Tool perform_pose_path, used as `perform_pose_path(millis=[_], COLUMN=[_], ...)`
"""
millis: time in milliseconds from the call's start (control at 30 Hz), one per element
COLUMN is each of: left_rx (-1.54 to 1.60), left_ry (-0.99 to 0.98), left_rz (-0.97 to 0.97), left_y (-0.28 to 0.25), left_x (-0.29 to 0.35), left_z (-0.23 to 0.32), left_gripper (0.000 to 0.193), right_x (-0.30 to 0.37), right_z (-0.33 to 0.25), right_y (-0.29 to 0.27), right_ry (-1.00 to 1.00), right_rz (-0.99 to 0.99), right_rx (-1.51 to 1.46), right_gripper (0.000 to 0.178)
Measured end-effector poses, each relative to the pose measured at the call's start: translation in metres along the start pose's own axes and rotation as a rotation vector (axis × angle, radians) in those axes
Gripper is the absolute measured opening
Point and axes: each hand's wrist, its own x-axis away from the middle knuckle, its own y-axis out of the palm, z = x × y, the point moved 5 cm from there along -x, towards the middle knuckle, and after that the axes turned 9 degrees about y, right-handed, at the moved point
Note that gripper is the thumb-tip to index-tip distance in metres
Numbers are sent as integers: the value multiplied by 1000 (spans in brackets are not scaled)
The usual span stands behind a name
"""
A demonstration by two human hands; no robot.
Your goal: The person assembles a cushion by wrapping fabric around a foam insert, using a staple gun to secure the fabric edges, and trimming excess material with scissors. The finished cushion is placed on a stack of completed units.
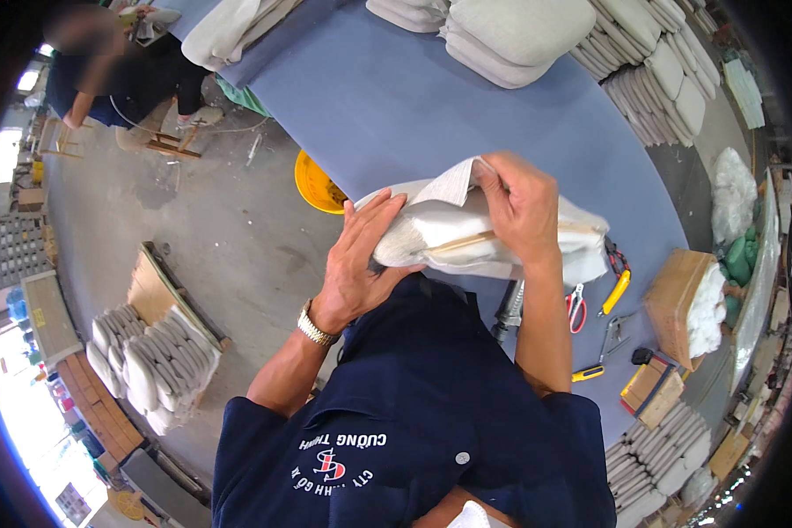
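hands [358, 245] [521, 207] apart — both on cushion [449, 222]

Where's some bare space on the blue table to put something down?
A big patch of the blue table is bare, between the pale cushions at its far edge and the padded piece in the left hand and right hand. It's crowded at the near right, where scissors and yellow-handled tools lie.

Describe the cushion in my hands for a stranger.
Find the big blue tabletop. At its near edge, your left hand and right hand hold a pale, padded fabric cushion. Unlike the stacked grey cushions, its raised cloth flap shows white inside.
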Motion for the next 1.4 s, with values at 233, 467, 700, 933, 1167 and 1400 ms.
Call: perform_pose_path(millis=[233, 467, 700, 933, 1167, 1400], left_rx=[194, 215, -79, -181, -477, -477], left_ry=[-132, -362, -124, -3, 266, 240], left_rz=[200, 84, -4, -90, -348, -331], left_y=[88, 119, 114, 111, 124, 132], left_x=[-8, -6, 4, 13, 17, 22], left_z=[-27, -69, -38, -26, 2, 4], left_gripper=[69, 62, 56, 59, 50, 51], right_x=[-36, 37, 66, 83, 110, 123], right_z=[30, 50, 62, 89, 118, 123], right_y=[2, 21, 29, 27, 19, 14], right_ry=[-171, -45, 294, 339, 488, 569], right_rz=[-78, -27, -103, 10, -41, -71], right_rx=[226, 219, 11, -196, -225, -268], right_gripper=[13, 27, 23, 13, 18, 29])
